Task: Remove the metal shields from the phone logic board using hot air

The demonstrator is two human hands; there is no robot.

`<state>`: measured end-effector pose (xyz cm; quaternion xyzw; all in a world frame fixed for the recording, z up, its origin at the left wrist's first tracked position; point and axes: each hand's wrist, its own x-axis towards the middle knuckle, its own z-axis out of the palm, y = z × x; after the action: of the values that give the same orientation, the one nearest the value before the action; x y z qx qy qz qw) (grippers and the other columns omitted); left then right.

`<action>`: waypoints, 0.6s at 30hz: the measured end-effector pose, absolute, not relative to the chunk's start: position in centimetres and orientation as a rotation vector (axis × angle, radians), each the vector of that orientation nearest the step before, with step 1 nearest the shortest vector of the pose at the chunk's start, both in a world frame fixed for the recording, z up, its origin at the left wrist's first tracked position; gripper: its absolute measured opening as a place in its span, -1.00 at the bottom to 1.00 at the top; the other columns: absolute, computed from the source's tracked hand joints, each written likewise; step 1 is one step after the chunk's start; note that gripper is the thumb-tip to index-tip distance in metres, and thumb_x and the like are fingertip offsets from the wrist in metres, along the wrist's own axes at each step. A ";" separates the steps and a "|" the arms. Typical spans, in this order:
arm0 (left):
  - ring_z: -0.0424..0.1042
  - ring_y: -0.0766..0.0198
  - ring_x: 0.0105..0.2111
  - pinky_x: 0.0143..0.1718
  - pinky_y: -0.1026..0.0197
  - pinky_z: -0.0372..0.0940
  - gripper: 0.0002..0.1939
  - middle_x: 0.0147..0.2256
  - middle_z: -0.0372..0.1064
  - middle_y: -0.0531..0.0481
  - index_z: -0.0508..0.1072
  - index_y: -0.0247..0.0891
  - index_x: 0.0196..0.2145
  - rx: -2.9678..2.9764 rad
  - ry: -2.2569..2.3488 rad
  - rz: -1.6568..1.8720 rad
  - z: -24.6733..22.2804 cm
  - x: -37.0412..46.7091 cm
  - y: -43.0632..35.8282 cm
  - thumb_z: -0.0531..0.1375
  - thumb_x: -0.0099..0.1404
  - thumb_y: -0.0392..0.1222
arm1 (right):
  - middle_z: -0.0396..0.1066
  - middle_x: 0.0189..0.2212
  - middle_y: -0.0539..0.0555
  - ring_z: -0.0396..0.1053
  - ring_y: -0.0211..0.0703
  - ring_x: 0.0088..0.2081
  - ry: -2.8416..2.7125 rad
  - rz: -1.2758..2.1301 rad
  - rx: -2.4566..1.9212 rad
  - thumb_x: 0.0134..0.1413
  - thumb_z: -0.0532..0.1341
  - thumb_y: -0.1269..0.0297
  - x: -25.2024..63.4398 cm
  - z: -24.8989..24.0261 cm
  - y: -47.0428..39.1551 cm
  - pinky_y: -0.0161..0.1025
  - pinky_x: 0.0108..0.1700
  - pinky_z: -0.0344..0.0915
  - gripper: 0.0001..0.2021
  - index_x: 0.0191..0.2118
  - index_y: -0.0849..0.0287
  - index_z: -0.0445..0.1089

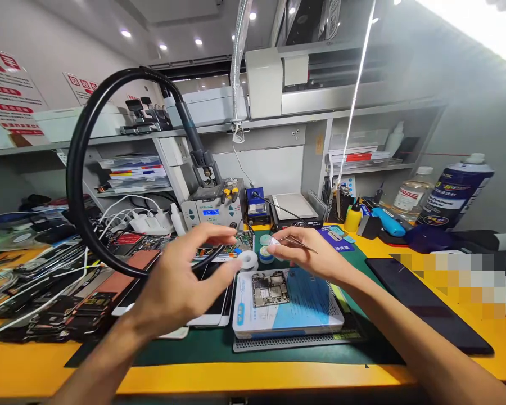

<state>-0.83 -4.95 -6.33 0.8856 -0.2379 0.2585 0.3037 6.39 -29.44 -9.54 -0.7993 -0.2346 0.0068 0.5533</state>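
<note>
Fingers of the right hand point(310, 250) pinch tweezers point(302, 245), best held lightly and clear of the circuit board point(271, 288) near the box's point(312, 304) far-left corner; fingers of the left hand point(179, 278) spread loosely, thumb just beside the white spool point(248, 260), contact unclear. Both hands slant inward from the bench's point(219, 378) front edge

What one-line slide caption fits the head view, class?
Left hand open beside a white spool, right hand holding tweezers; a phone circuit board lies on a blue-and-white box.
</note>
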 end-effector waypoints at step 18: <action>0.49 0.18 -0.14 -0.04 0.14 0.35 -0.67 -0.14 0.50 -0.01 0.45 -0.22 -0.07 2.179 -0.657 0.383 -12.1 5.5 -9.5 0.28 0.18 -0.29 | 0.60 -0.25 0.02 0.53 -0.03 -0.24 -0.552 0.118 -1.743 0.16 0.37 0.07 6.6 -10.8 -29.2 -0.18 -0.25 0.44 -0.68 -0.02 0.08 0.47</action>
<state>5.50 -9.51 -12.13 0.8634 -0.2602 0.1516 0.4048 6.56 -29.18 -10.76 -0.7547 -0.2390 0.0511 0.6088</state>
